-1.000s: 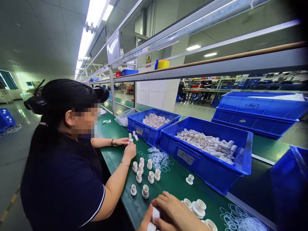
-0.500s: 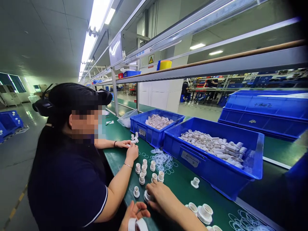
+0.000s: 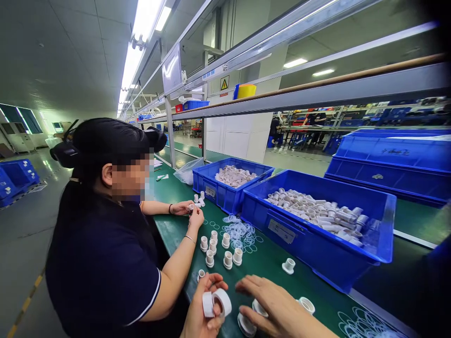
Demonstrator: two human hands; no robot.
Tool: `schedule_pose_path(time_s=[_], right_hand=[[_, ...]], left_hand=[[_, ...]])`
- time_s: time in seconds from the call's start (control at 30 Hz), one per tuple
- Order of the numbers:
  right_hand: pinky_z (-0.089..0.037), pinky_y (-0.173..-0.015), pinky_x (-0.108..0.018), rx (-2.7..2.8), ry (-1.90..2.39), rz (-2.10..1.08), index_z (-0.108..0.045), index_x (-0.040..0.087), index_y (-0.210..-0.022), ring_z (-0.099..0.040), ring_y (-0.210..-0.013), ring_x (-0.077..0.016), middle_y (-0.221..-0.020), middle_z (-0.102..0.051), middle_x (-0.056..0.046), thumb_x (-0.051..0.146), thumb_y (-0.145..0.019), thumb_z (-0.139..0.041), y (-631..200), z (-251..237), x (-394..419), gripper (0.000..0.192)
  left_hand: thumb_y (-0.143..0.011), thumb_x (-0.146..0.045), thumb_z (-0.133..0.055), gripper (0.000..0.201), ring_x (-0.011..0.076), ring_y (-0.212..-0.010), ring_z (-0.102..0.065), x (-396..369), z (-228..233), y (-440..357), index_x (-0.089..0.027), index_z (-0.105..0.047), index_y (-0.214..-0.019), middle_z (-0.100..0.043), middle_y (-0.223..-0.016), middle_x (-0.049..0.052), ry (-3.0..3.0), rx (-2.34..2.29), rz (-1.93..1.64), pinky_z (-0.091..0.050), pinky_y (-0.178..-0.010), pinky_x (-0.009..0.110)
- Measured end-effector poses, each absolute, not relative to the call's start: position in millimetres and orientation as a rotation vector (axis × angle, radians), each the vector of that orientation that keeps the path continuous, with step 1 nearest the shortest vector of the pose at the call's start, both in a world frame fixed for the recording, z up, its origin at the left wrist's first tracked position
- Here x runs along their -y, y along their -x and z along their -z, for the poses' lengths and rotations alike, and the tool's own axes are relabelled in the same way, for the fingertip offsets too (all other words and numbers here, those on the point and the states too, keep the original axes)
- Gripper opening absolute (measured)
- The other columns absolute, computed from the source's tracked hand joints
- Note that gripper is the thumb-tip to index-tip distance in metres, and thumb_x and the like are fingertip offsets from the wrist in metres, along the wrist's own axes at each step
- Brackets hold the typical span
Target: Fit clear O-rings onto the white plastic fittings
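My left hand (image 3: 206, 307) is closed round two white ring-shaped pieces (image 3: 221, 303) at the front edge of the table, its fingertips curling up behind them. Just right of it, my right hand (image 3: 266, 303) reaches in low over the table with fingers stretched and thumb apart. Under that hand stand white flanged pipe fittings (image 3: 246, 325), partly covered by the thumb and palm; whether the thumb touches them I cannot tell. Another white fitting (image 3: 306, 305) shows beyond my right wrist. Several upright fittings (image 3: 228, 259) stand ahead of my hands.
A co-worker (image 3: 105, 253) sits at left, both hands on a small white part. Blue bins (image 3: 296, 234) of white fittings line the back. Thin clear rings (image 3: 241, 233) lie in a pile, with more rings (image 3: 362, 324) at lower right. A lone fitting (image 3: 289, 266) stands before the large bin.
My right hand has moved right and toward me, away from the standing fittings. My left hand has risen further into view with the white rings. The view has shifted slightly.
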State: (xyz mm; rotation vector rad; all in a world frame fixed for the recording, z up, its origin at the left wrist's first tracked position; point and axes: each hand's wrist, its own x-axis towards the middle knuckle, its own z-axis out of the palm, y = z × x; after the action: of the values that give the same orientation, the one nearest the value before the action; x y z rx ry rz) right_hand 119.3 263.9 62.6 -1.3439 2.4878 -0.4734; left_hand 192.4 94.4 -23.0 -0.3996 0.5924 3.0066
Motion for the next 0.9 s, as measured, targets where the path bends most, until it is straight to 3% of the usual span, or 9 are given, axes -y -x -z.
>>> schedule_pose_path(time_s=[0.1, 0.2, 0.3, 0.4, 0.47, 0.67, 0.8, 0.9], right_hand=[[-0.046, -0.098, -0.037, -2.396, 1.561, 0.741, -0.052, 0.025, -0.131, -0.054, -0.115, -0.0243, -0.132, -0.058, -0.007, 0.023, -0.088, -0.059, -132, -67, -258, 0.043], [-0.046, -0.095, -0.047, -2.416, 1.654, 0.462, -0.058, 0.021, -0.125, -0.054, -0.112, -0.0335, -0.128, -0.062, -0.011, 0.017, -0.081, -0.061, -140, -57, -245, 0.045], [-0.048, -0.088, -0.046, -2.436, 1.629, 0.478, -0.062, 0.016, -0.109, -0.057, -0.101, -0.0321, -0.111, -0.066, -0.013, 0.014, -0.079, -0.059, -134, -52, -243, 0.031], [-0.050, -0.081, -0.034, -2.424, 1.534, 0.839, -0.055, 0.020, -0.107, -0.058, -0.092, -0.0216, -0.102, -0.061, -0.007, 0.017, -0.086, -0.052, -110, -55, -254, 0.021], [-0.049, -0.077, -0.032, -2.507, 1.472, 0.881, -0.051, 0.022, -0.105, -0.057, -0.086, -0.0183, -0.099, -0.058, -0.004, 0.019, -0.090, -0.047, -87, -55, -260, 0.015], [-0.045, -0.087, -0.037, -2.730, 1.408, 0.603, -0.049, 0.017, -0.107, -0.056, -0.100, -0.0234, -0.109, -0.059, -0.012, 0.015, -0.088, -0.051, -30, -35, -243, 0.019], [-0.047, -0.074, -0.034, -2.706, 1.313, 0.350, -0.056, 0.017, -0.092, -0.064, -0.089, -0.0264, -0.095, -0.066, -0.010, 0.009, -0.079, -0.058, -24, -22, -231, 0.016], [-0.047, -0.067, -0.034, -2.678, 1.221, 0.208, -0.060, 0.017, -0.091, -0.067, -0.084, -0.0301, -0.093, -0.069, -0.012, 0.009, -0.072, -0.064, -30, -25, -238, 0.021]], left_hand=[[-0.075, -0.044, -0.075, 0.035, 0.0003, -0.034, -0.040, -101, 21, -183, -0.012, -0.065, -0.086, -0.061, -0.061, -0.001, 0.472, -0.559, -2.932, -0.012, -0.029, 0.010], [-0.080, -0.039, -0.070, 0.027, 0.0044, -0.033, -0.045, -105, 24, -183, -0.013, -0.066, -0.085, -0.051, -0.047, -0.004, 0.511, -0.566, -2.825, -0.011, -0.029, 0.011], [-0.078, -0.035, -0.073, 0.027, 0.0053, -0.039, -0.051, -103, 26, -185, -0.012, -0.067, -0.089, -0.061, -0.058, 0.000, 0.448, -0.548, -2.807, -0.013, -0.029, 0.011], [-0.068, -0.035, -0.081, 0.034, 0.0121, -0.067, -0.067, -96, 26, -188, -0.010, -0.068, -0.088, -0.071, -0.087, 0.008, 0.457, -0.579, -2.866, -0.017, -0.031, 0.009], [-0.061, -0.038, -0.085, 0.040, 0.0163, -0.081, -0.069, -92, 27, -189, -0.010, -0.069, -0.085, -0.070, -0.102, 0.011, 0.478, -0.630, -2.901, -0.018, -0.031, 0.009], [-0.052, -0.045, -0.089, 0.046, 0.0106, -0.063, -0.064, -94, 38, -188, -0.012, -0.071, -0.079, -0.070, -0.096, 0.009, 0.430, -0.681, -2.853, -0.013, -0.031, 0.010], [-0.053, -0.048, -0.088, 0.047, 0.0087, -0.058, -0.061, -99, 45, -186, -0.013, -0.070, -0.079, -0.069, -0.097, 0.008, 0.406, -0.718, -2.850, -0.013, -0.031, 0.011], [-0.053, -0.052, -0.087, 0.050, 0.0079, -0.053, -0.059, -99, 43, -184, -0.014, -0.069, -0.081, -0.069, -0.099, 0.008, 0.380, -0.758, -2.849, -0.012, -0.031, 0.013]])
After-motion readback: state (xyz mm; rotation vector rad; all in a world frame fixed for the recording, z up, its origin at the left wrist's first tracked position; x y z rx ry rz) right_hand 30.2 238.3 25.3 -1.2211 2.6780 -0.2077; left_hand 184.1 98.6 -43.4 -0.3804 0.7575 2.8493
